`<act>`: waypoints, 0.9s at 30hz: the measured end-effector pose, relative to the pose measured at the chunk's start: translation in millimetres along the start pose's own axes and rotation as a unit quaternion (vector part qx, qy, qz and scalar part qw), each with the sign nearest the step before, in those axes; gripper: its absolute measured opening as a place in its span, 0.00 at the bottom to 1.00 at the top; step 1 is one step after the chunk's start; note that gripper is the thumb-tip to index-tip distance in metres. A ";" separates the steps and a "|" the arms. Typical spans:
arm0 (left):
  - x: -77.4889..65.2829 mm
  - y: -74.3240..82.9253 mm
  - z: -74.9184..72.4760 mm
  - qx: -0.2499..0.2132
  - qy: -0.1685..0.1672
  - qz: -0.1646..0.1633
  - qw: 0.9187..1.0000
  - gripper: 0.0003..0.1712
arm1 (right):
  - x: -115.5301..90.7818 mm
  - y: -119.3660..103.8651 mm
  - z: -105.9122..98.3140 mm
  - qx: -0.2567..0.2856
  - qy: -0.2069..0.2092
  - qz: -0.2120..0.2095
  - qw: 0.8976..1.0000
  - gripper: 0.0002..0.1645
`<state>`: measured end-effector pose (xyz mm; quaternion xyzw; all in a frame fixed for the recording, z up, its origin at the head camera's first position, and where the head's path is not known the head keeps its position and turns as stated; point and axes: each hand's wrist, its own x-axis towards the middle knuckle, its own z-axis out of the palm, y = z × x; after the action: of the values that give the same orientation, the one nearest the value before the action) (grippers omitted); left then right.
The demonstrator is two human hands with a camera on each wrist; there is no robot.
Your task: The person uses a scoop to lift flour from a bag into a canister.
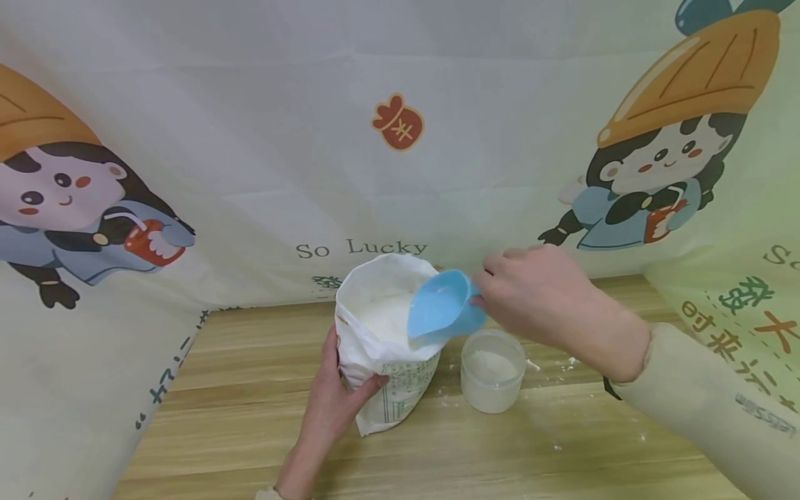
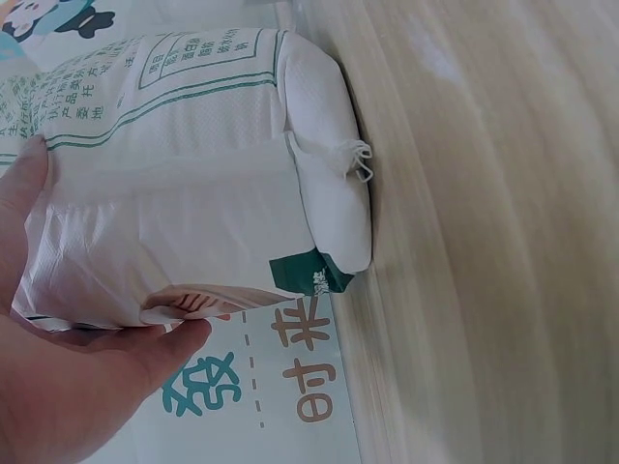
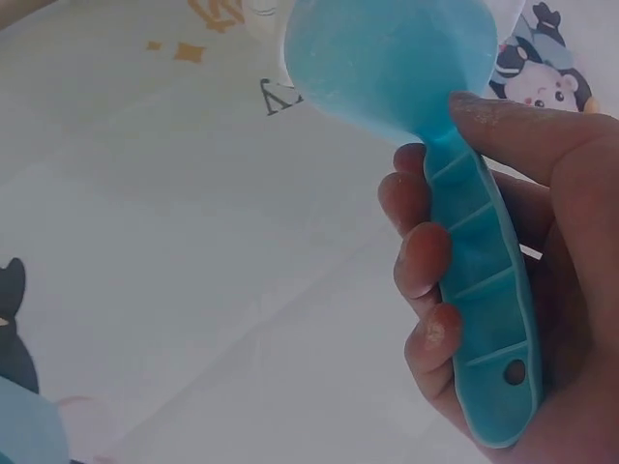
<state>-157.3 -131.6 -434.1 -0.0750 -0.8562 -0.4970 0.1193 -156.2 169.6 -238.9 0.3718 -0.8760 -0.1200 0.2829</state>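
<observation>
I see the left hand (image 1: 340, 399) gripping the bag (image 1: 409, 389) from its left, thumb on the near side, fingers wrapped round the other. The bag sits mouth up on the table (image 1: 250, 403), with white powder (image 1: 378, 316) inside. To the right, the right hand (image 1: 534, 298) has its fingers curled round the handle of the blue scoop (image 1: 440, 305), thumb pressed by the bowl. The scoop is over the bag's right rim; I can't tell if they touch. Just right of the bag stands the jar (image 1: 492, 396), powder in it, white flecks (image 1: 571, 362) beyond.

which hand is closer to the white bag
Left. The left hand grips the white bag; the right hand is off to its right, holding the blue scoop.
</observation>
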 end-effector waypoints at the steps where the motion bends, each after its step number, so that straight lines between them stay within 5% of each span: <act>1: 0.1 0.0 0.2 0.000 0.000 0.000 1.000 0.66 | 1.8 -1.4 -0.6 0.000 -0.005 -0.001 1.000 0.18; 13: -0.7 -0.6 0.9 -0.004 -0.002 -0.002 1.000 0.67 | 28.5 -17.1 -4.5 -0.020 -0.074 -0.019 0.997 0.11; 27: -0.6 -2.0 0.4 -0.014 -0.003 0.002 1.000 0.67 | 44.8 -31.1 -6.1 -0.043 -0.079 -0.023 0.996 0.24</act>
<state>-157.3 -132.2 -436.1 -0.0799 -0.8491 -0.5088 0.1172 -159.7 115.7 -228.8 0.3685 -0.8810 -0.1925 0.2259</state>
